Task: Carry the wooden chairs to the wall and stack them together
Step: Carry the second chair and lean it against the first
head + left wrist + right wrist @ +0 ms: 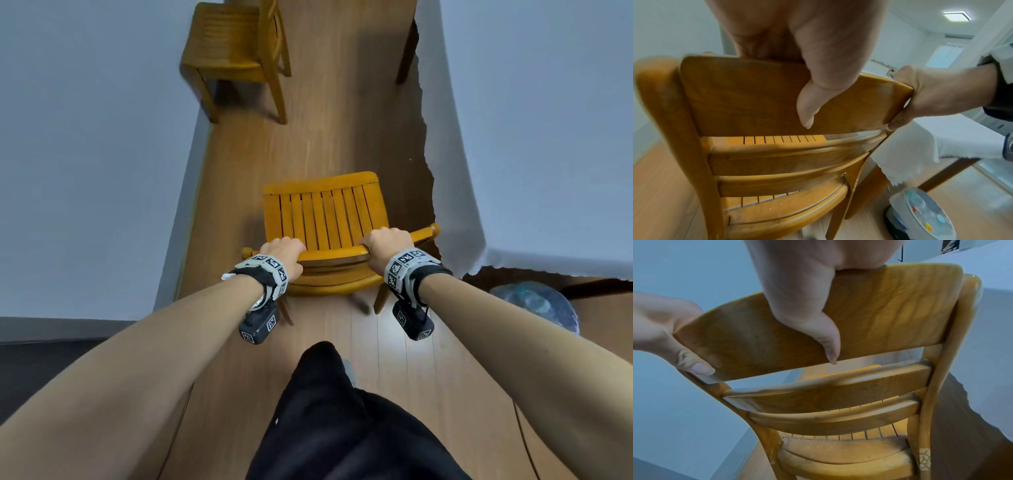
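A yellow wooden chair (325,219) with a slatted seat stands right in front of me, its back toward me. My left hand (284,248) grips the left part of its top back rail (334,254), and my right hand (385,245) grips the right part. In the left wrist view my left thumb (813,91) lies across the rail's rear face, fingers hidden over the top. The right wrist view shows my right thumb (818,324) the same way on the rail (890,308). A second wooden chair (233,51) stands farther ahead by the left wall.
A white wall (85,154) runs along the left. A table with a white cloth (531,137) fills the right side, its dark leg (407,51) farther ahead. A plastic-wrapped round appliance (537,305) sits on the wooden floor (325,137) under the table edge. My dark-trousered leg (342,411) is below.
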`<state>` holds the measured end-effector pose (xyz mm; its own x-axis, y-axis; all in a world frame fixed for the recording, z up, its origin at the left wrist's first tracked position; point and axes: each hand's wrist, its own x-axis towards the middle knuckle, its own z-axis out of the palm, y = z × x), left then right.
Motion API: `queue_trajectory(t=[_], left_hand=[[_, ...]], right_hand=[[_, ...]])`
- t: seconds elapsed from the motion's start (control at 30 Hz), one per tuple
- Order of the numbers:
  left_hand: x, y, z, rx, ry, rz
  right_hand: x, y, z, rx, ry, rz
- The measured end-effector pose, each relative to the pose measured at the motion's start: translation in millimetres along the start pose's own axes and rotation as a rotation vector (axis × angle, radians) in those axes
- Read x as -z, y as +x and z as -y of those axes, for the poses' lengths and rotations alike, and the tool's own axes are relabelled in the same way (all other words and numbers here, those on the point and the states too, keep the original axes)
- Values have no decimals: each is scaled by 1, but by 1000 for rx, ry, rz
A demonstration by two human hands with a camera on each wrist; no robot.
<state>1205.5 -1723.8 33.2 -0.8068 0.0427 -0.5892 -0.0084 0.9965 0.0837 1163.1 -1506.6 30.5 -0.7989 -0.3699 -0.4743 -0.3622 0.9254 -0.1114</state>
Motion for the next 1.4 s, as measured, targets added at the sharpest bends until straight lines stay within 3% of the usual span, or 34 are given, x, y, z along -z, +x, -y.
queue_trajectory(t=[0.27,0.57,0.87,1.27,1.4], left_hand=[[66,83,29,33,-55,-20],[131,180,81,124,-144,23],[192,240,124,230,-251,18],[299,351,143,452,-379,-55],[318,393,130,531,-440,-9]], right_hand=[[66,109,-15,57,-41,10],[132,255,-13,198,-122,176],[194,367,-1,336,-186,212],[316,545,-11,583,-306,169],[343,603,-21,656,-376,187]])
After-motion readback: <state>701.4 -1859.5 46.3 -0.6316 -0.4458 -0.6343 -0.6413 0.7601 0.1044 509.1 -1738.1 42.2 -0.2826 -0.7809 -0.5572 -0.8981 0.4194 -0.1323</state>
